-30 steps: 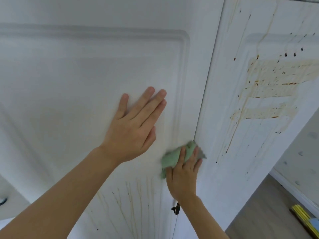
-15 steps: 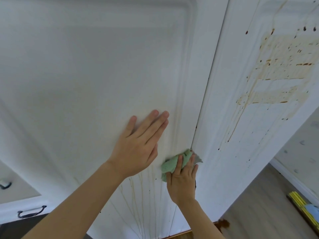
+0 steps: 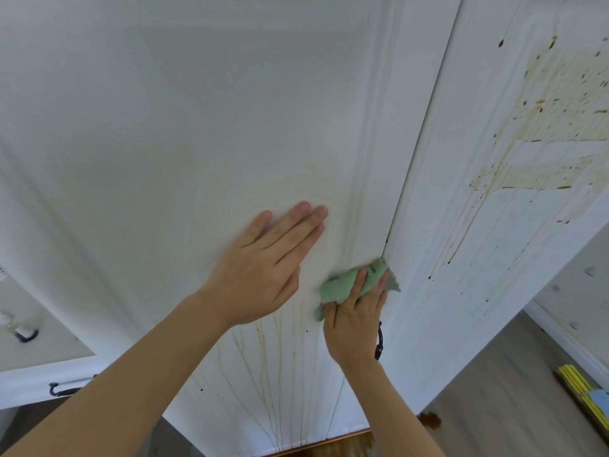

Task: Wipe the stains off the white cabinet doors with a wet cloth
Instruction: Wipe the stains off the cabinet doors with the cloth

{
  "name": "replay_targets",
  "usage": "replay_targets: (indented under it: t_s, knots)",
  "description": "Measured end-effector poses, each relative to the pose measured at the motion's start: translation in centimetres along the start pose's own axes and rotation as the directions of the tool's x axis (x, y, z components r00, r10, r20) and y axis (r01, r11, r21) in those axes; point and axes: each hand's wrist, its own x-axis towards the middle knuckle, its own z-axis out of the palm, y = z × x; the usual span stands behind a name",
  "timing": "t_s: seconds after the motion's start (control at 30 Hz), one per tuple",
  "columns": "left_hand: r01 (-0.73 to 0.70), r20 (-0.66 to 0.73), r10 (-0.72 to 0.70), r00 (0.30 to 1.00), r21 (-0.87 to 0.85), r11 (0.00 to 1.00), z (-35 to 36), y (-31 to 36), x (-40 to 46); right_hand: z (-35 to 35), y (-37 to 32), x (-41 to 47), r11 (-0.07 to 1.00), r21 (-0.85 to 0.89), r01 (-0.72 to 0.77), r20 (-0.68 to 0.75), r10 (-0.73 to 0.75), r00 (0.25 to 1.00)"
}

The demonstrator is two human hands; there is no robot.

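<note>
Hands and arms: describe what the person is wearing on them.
Nothing is worn. The left hand and right hand are bare, with no gloves, rings, watch or bracelet visible. Both forearms are uncovered as far as the picture shows; no sleeve comes into view.

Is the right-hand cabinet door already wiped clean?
No. The right door is still covered in brown smears and drips, and the right hand presses the green cloth at the seam between the doors.
</note>
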Motion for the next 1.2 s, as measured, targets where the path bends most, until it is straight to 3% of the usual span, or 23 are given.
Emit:
replay_targets:
  t_s: [0.17,0.33,0.53,0.63,0.77,0.9,0.97,1.03,1.1,1.2]
  knots:
    - [0.010,-0.013,-0.010,1.000,0.000,1.000,0.3,0.2,0.0,1.7,0.0,-3.9,0.977,0.078,-0.196,0.123,0.186,0.975]
    - [0.022,0.014,-0.022,1.000,-0.038,0.999,0.0,0.4,-0.4,2.2,-1.4,-6.1,0.911,0.038,-0.410,0.303,0.380,0.874]
    - [0.052,0.116,-0.042,0.992,-0.079,0.996,-0.2,0.2,-2.6,1.3,-3.5,-6.1,0.840,0.157,-0.520,0.365,0.440,0.821]
    - [0.074,0.137,-0.058,0.989,-0.118,0.990,-0.4,0.3,-3.3,1.1,-4.9,-6.7,0.815,0.245,-0.526,0.415,0.402,0.816]
    - [0.118,0.146,-0.087,0.985,-0.219,0.969,-0.8,0.5,-4.3,0.4,-5.8,-7.4,0.631,0.386,-0.673,0.580,0.402,0.709]
    - [0.156,0.081,-0.136,0.987,-0.387,0.909,-1.5,0.5,-5.5,-3.9,-5.0,-4.9,0.338,0.450,-0.827,0.667,0.489,0.562]
    - [0.249,0.099,-0.230,0.968,-0.478,0.842,-2.0,0.9,-5.8,-6.3,-4.9,-2.9,0.223,0.455,-0.862,0.685,0.531,0.499]
    - [0.434,0.253,-0.354,0.900,-0.587,0.683,-2.7,1.7,-5.7,-8.1,-5.2,-1.1,0.195,0.456,-0.868,0.701,0.522,0.486]
    - [0.585,0.418,-0.418,0.807,-0.663,0.466,-3.5,2.3,-5.2,-10.0,-6.3,0.5,0.272,0.442,-0.855,0.709,0.479,0.518]
    - [0.615,0.465,-0.459,0.757,-0.744,0.261,-5.0,3.0,-3.4,-12.9,-8.4,2.3,0.418,0.463,-0.782,0.696,0.374,0.613]
